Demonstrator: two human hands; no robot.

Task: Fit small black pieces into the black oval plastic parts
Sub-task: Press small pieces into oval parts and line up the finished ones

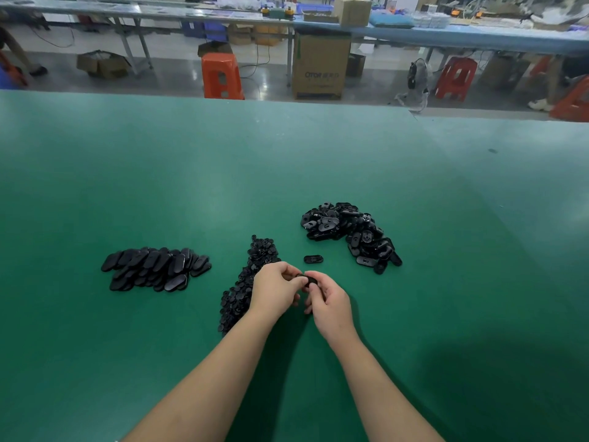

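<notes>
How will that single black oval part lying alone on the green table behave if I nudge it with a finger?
The lone oval part lies flat and low, so it will probably slide rather than roll or tip. It looks like thin moulded plastic, likely light and stiff. The green table looks smooth, so it may skid easily.

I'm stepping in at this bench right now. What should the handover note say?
Left hand and right hand pinch one oval part between them above the table; whether its piece is in cannot be seen.
Small pieces: strip under the left hand.
Neat oval stack on the left, likely done.
Loose oval heap on the right, likely left to do.
One single oval lies just beyond the hands.
</notes>
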